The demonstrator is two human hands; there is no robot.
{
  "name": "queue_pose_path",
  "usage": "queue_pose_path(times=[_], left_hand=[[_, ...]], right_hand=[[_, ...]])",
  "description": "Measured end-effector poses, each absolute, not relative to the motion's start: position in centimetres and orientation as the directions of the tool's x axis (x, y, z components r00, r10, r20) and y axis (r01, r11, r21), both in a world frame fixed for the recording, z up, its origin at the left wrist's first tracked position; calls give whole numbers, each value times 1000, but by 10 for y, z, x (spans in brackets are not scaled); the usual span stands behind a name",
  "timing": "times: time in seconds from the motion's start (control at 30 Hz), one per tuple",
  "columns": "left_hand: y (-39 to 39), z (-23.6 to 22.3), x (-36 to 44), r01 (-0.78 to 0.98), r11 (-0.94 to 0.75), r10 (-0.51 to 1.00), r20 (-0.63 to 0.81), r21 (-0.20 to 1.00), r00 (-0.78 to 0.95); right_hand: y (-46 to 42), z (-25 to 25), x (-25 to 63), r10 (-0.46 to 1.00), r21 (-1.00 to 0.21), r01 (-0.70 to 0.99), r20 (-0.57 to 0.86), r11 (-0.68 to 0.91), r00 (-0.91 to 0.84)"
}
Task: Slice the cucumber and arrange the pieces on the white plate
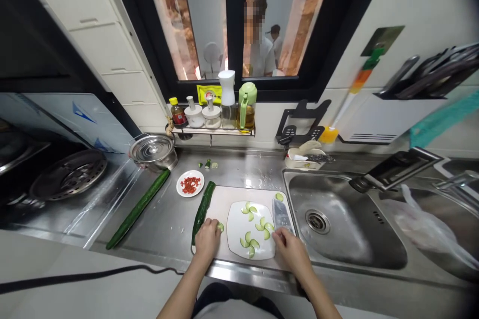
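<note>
A white squarish plate (239, 251) rests on the cutting board (243, 193), with pale green cucumber slices (249, 211) laid on it in three pinwheel shapes. My left hand (207, 240) is closed left of the plate, with cucumber slices (220, 228) at its fingertips. At the plate's right rim, my right hand (294, 249) has its fingers pinched together beside the nearest pinwheel; what they hold is too small to make out. A knife (281, 214) lies on the board behind that hand, its handle hidden. One cut cucumber piece (279, 197) sits above the blade. A dark green cucumber (204, 207) lies along the board's left edge.
Left on the steel counter are a long cucumber (138, 209), a small plate of chopped red pieces (190, 184) and a lidded pot (153, 152). The sink (344, 224) borders the board's right. Bottles stand on a shelf (213, 131) below the window, which shows people.
</note>
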State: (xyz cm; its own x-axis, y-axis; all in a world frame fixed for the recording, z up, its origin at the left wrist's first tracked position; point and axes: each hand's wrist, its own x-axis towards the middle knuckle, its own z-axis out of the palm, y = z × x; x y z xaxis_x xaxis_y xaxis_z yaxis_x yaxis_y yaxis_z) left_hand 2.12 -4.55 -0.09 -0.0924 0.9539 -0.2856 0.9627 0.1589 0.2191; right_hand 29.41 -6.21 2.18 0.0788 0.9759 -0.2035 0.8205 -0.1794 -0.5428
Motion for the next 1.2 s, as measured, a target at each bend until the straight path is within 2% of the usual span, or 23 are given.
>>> queue_pose_path(times=[0.3,0.5,0.63,0.83,1.1,1.2], left_hand=[[-41,-6,20,954,141,965,-250,264,-73],[-42,-3,18,943,129,971,-233,307,-57],[-45,-2,14,906,145,978,-197,398,-70],[-44,3,9,856,84,995,-90,510,-44],[-42,10,21,709,-21,990,-83,705,112],[-42,13,35,634,-6,986,-101,774,132]], right_hand=[[-70,26,285,967,-560,813,-253,-160,16],[-77,23,288,959,-595,768,-270,-239,88],[-84,15,284,961,-649,725,-268,-231,66],[-81,13,264,956,-629,744,-289,-225,45],[-58,16,227,963,-673,734,-249,-93,-106],[-51,18,218,966,-734,679,-172,3,-191]])
